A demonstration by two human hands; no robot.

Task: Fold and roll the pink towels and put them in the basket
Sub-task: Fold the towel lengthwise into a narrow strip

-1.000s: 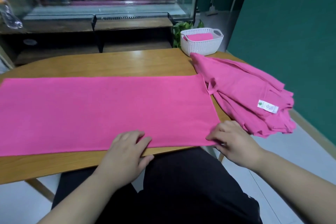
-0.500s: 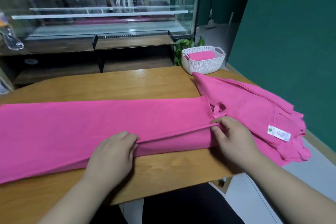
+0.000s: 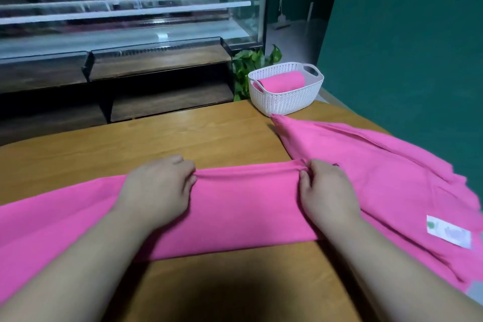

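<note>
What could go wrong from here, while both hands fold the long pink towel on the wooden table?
The long pink towel runs past the left hand and out of the picture's left side; that unheld part may fold unevenly.
Its right end, pinched by the right hand, lies against the pile of loose pink towels; a loose towel could get caught in the fold.

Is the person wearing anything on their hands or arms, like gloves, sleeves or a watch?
No. The left hand and right hand are bare, with no gloves, rings or watch in view. Both forearms are uncovered all the way to the picture's bottom edge, so no sleeve shows.
</note>
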